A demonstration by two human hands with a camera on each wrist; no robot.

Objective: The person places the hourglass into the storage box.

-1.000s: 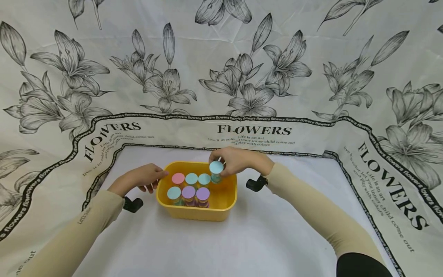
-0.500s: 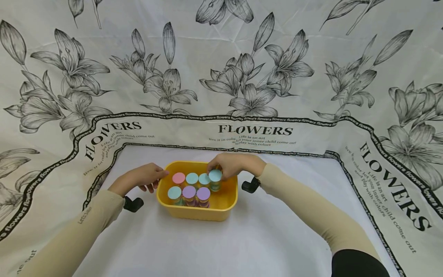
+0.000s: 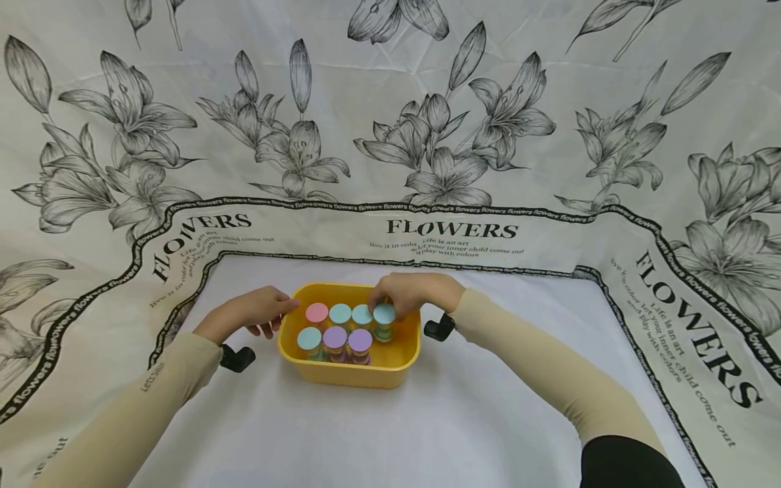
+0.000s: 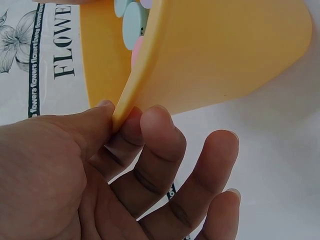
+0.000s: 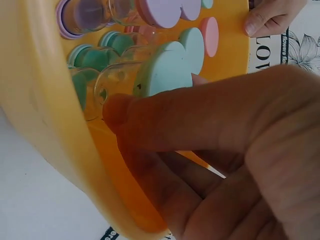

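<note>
Left hand [image 3: 247,314] pinches the yellow tub's [image 3: 348,373] left rim between thumb and fingers, apparently to steady it, while right hand [image 3: 410,293] grasps a blue-lidded jar [image 3: 384,320] standing at the far-right end of the tub's back row, beside six other jars.

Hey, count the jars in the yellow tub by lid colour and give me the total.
Teal lids: 4
Purple lids: 2
Pink lids: 1
Total: 7 jars in the yellow tub
</note>
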